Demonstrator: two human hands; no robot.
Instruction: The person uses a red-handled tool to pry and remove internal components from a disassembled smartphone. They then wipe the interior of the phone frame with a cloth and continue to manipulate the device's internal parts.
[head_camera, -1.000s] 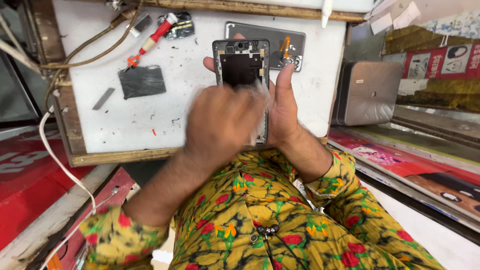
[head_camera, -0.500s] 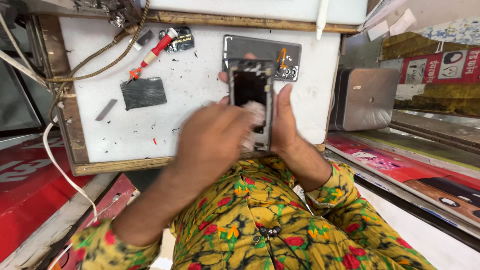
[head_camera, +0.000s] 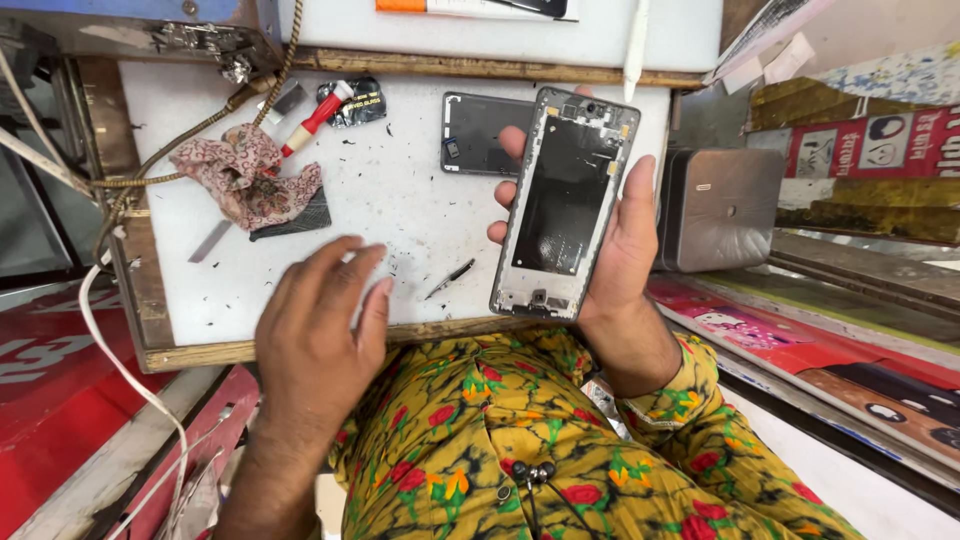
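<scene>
Phone frame held upright in the right hand above the worktable's near edge, back panel behind it, tweezers to its left, left hand at the near edge, cloth and screwdriver far left, metal box right of the table.

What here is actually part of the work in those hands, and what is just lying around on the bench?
In hand or next to the hands:
- phone frame, held in the right hand
- small dark tool on the white board, nearest the empty left hand

Lying about:
- grey back panel
- patterned cloth
- red-handled screwdriver
- metal box
</scene>
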